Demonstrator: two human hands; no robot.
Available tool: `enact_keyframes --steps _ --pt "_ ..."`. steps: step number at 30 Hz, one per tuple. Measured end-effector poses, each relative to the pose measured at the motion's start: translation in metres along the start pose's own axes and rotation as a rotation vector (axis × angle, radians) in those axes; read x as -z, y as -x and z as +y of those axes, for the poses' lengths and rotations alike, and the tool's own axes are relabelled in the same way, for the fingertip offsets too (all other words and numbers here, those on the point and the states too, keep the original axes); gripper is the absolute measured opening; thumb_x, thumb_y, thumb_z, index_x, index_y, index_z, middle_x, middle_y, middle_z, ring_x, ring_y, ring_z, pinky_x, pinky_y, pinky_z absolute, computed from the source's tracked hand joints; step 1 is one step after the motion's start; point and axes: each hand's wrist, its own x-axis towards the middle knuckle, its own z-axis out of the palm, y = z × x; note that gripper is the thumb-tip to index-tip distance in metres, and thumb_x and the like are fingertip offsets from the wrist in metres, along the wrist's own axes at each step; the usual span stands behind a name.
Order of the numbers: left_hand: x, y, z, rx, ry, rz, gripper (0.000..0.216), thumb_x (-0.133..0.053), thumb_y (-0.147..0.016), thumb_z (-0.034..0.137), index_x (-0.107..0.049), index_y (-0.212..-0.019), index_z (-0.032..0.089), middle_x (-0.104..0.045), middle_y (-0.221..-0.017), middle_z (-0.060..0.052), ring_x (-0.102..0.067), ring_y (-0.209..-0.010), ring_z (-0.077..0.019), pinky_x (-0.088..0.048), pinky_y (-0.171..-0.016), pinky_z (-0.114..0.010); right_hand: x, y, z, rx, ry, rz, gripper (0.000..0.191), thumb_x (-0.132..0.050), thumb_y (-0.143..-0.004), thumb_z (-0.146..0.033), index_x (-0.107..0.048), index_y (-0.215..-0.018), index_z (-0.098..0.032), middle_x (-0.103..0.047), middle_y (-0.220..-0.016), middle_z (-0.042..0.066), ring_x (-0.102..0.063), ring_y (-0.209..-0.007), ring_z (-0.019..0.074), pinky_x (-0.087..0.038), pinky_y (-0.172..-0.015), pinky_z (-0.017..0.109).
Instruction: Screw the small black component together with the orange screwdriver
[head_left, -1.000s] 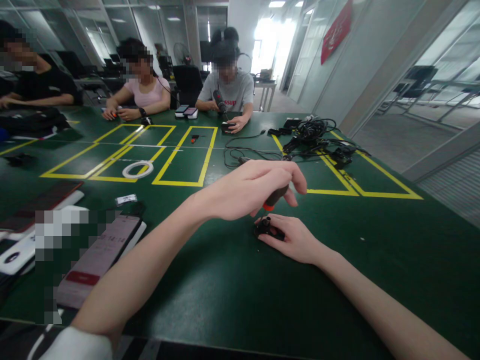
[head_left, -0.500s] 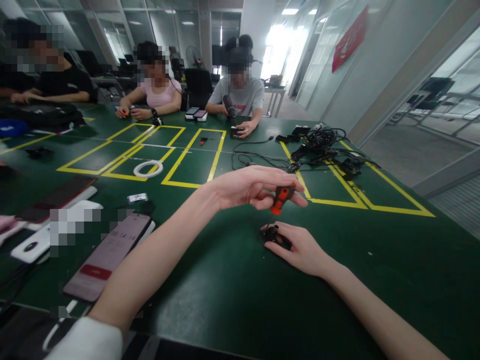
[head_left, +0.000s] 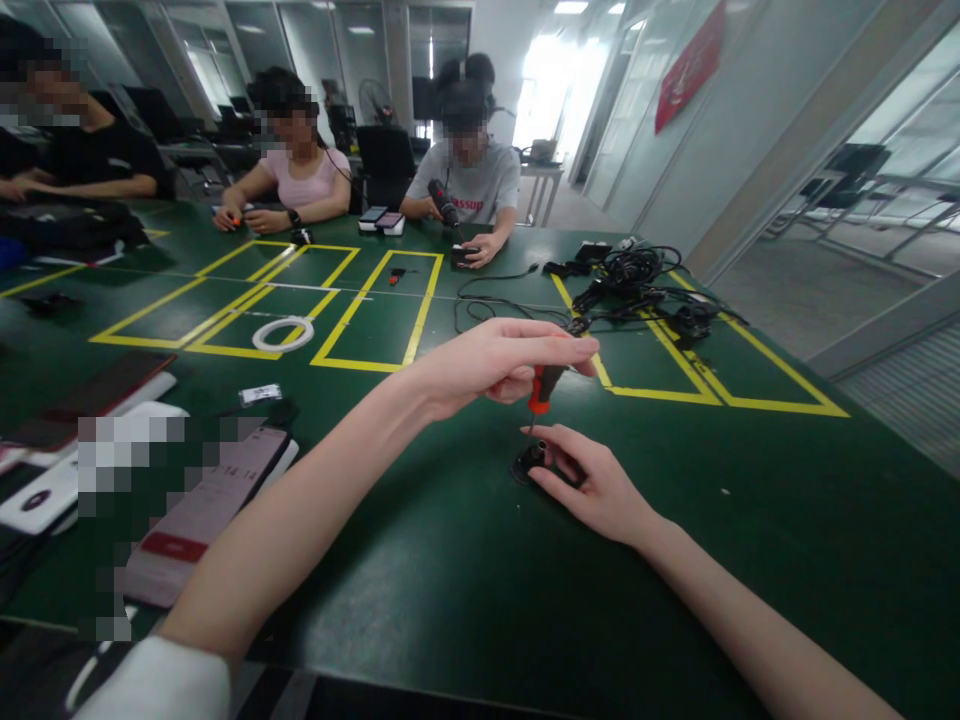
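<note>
My left hand (head_left: 517,360) is closed around the handle of a red and black screwdriver (head_left: 540,392). The screwdriver stands nearly upright, and its thin shaft points down at a small black round part (head_left: 525,465) on the green table. Whether the tip sits in a screw I cannot make out. My right hand (head_left: 589,480) lies low on the table with thumb and fingers curved around the black part's right side, gripping it. A short tube-like stub rises from the part between the fingertips and the screwdriver shaft.
A phone (head_left: 202,510) lies by my left forearm. A white ring (head_left: 283,334) rests near yellow tape rectangles (head_left: 375,362). Tangled black cables (head_left: 637,280) spread at the back right. Across the table a person (head_left: 469,190) holds a power drill (head_left: 444,203); other people sit further left.
The screwdriver has gone from tilted to nearly upright, and my left fingers have closed more over its handle. My right hand stays at the black part. The whole view has shifted slightly.
</note>
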Motion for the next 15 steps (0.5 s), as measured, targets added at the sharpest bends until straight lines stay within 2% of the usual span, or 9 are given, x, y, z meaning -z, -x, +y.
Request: enact_keyframes --steps 4,6,8,11,15 --pt "-0.0001 -0.0027 -0.0019 0.027 0.120 -0.069 0.032 -0.066 -0.092 0.045 -0.067 -0.090 0.014 -0.070 -0.089 -0.006 -0.051 -0.050 -0.0071 -0.040 -0.045 -0.022 -0.0011 0.0004 0.0016 0.021 -0.002 -0.020 0.024 -0.061 -0.101 -0.032 -0.067 -0.119 -0.017 -0.063 -0.086 0.003 -0.053 -0.059 0.0123 -0.043 -0.055 0.025" --pt "0.0003 -0.0038 -0.0027 0.042 0.140 -0.097 0.031 -0.066 -0.093 0.044 -0.066 -0.091 0.013 -0.073 -0.092 -0.008 -0.054 -0.051 -0.0078 -0.043 -0.047 -0.023 -0.0016 0.0002 0.0025 0.023 -0.007 -0.034 0.022 -0.061 -0.101 -0.032 -0.068 -0.115 -0.016 -0.062 -0.085 0.003 -0.053 -0.058 0.0123 -0.043 -0.055 0.025" --pt "0.0004 -0.0036 -0.0024 0.031 0.120 -0.091 0.029 -0.070 -0.091 0.042 -0.066 -0.092 0.013 -0.074 -0.091 -0.008 -0.053 -0.051 -0.0072 -0.040 -0.046 -0.021 -0.0018 -0.0002 0.0029 0.022 -0.012 -0.042 0.022 -0.062 -0.101 -0.032 -0.069 -0.114 -0.016 -0.061 -0.083 0.002 -0.050 -0.056 0.0118 -0.042 -0.054 0.025" --pt "-0.0014 -0.0016 -0.0001 0.003 0.078 -0.018 0.027 -0.076 -0.087 0.037 -0.069 -0.098 0.013 -0.073 -0.089 -0.007 -0.051 -0.055 -0.0061 -0.033 -0.046 -0.019 -0.0016 -0.0009 0.0027 0.021 -0.019 -0.054 0.024 -0.061 -0.101 -0.033 -0.069 -0.116 -0.015 -0.060 -0.081 0.001 -0.049 -0.056 0.0119 -0.043 -0.055 0.025" --pt "-0.0054 0.0008 0.0025 0.010 0.016 0.069 0.027 -0.078 -0.084 0.036 -0.076 -0.102 0.015 -0.059 -0.072 0.001 -0.043 -0.054 -0.0052 -0.025 -0.046 -0.018 -0.0009 -0.0015 0.0030 0.016 -0.021 -0.076 0.025 -0.059 -0.102 -0.035 -0.069 -0.114 -0.015 -0.061 -0.083 0.003 -0.052 -0.059 0.0132 -0.043 -0.056 0.026"
